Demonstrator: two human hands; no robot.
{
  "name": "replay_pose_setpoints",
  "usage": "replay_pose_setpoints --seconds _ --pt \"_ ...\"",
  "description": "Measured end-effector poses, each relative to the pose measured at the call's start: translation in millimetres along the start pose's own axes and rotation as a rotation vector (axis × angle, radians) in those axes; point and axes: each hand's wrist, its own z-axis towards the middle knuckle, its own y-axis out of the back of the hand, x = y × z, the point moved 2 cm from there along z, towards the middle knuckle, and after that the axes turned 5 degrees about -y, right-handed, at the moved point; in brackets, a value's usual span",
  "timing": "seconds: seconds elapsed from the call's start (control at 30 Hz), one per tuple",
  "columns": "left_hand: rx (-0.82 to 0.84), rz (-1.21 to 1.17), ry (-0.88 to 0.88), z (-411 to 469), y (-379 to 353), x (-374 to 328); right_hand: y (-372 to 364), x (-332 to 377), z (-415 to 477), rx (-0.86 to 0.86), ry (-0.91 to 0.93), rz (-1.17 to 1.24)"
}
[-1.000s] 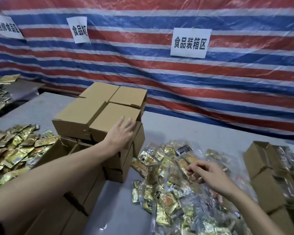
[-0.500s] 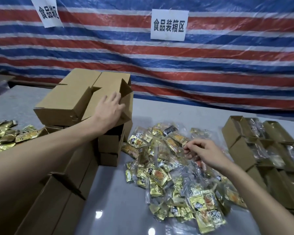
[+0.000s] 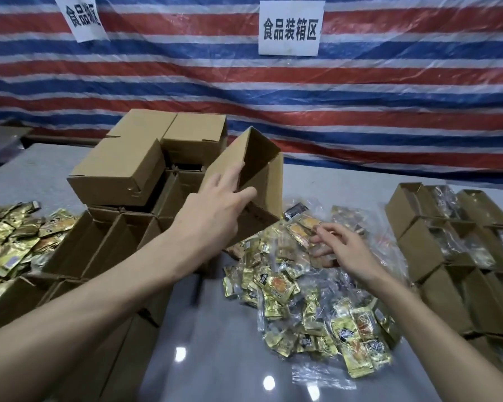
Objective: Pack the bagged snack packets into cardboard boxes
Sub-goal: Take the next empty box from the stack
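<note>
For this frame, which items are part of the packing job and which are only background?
In the job:
- open cardboard box held up in the left hand
- bagged snack packets under the right hand
- filled boxes on the right
- stack of empty boxes

Background:
- striped tarp
- paper signs
- loose gold packets at far left

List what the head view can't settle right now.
- Left sign: top cut by the frame edge, text creased and unreadable.
- Bags under the right hand: the grip is hidden by the hand itself.
- Held box: its base is blocked by the left hand.
- Packed boxes: the count runs off the right edge.
</note>
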Motion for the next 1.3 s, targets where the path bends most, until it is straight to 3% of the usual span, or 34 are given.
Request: replay_pose_setpoints --seconds 0.3,0.5,0.6,0.73,0.9,1.13,1.3 --pt "0.105 -0.352 -0.429 -39 -65 -37 18 -29 -15 -0.300 -0.050 -0.048" --pt "0.243 -0.711 -0.538 -51 -126 -55 25 -83 -29 -0.167 -0.198 -0.437" --pt "0.384 -0.808 -0.397 -65 -168 -67 21 -122 -45 -0.152 -0.354 -0.531" --pt "0.589 -0.901 -0.027 -97 -227 -89 9 -170 -79 -0.205 -0.514 -0.671" --pt "0.645 -1.098 0.470 -141 -279 -130 -12 -218 -118 -0.112 -0.717 -0.633" --pt "0.601 -1.393 0.740 -164 -309 -161 -6 -250 -149 0.001 -0.846 -0.550" --pt "0.513 -1.291 0.819 -153 -314 -176 9 -262 -141 0.008 -0.820 -0.348"
